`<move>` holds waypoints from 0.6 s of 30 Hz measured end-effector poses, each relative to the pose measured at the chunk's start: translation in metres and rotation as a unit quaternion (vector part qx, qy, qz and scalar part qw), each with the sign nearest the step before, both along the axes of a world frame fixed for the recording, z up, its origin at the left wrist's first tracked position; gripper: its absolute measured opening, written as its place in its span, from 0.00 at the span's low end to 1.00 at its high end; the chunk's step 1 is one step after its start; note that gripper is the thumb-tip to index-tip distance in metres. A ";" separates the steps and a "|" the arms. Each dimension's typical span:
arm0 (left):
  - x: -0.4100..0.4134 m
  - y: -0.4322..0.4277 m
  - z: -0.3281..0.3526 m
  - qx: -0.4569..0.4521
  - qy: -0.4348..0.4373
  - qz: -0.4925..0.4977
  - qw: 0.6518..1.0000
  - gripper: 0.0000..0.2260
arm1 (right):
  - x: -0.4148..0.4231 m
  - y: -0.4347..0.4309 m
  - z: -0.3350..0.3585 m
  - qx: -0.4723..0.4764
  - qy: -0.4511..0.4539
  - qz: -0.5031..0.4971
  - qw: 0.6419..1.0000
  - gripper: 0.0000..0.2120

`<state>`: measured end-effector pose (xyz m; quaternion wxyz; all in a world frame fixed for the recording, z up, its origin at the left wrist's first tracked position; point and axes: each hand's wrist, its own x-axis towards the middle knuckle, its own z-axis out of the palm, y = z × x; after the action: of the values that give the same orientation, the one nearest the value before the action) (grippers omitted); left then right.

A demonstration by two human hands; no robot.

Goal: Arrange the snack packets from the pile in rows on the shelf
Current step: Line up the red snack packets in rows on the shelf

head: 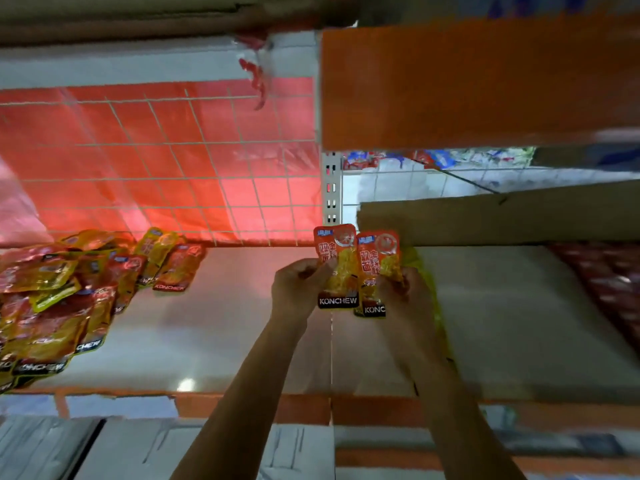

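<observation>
My left hand [298, 289] and right hand [407, 289] pinch two snack packets [337, 268] side by side; next, I think, they need laying straight on the shelf [207, 323].

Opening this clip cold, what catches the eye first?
At centre, the left hand grips an orange packet and the right hand a second packet, side by side over the shelf. A jumbled pile of packets lies at the shelf's far left, before a wire grid with glowing red backing.
</observation>
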<state>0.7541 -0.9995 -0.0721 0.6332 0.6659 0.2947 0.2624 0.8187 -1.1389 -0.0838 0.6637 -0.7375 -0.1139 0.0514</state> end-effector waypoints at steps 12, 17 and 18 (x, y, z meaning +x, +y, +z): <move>0.094 -0.130 -0.007 -0.001 0.020 -0.046 0.999 0.12 | 0.088 -0.136 -0.001 -0.106 0.009 -0.086 0.991 0.14; 0.129 -0.178 -0.013 -0.004 0.016 -0.059 0.998 0.08 | 0.115 -0.183 -0.003 -0.104 0.018 -0.074 0.992 0.12; 0.135 -0.187 -0.014 -0.009 0.014 -0.064 0.998 0.07 | 0.119 -0.192 -0.003 -0.099 0.018 -0.072 0.992 0.10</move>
<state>0.8887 -1.1864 -0.0861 0.6501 0.6815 0.2628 0.2093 0.9380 -1.3304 -0.0870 0.5915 -0.8046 -0.0434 0.0277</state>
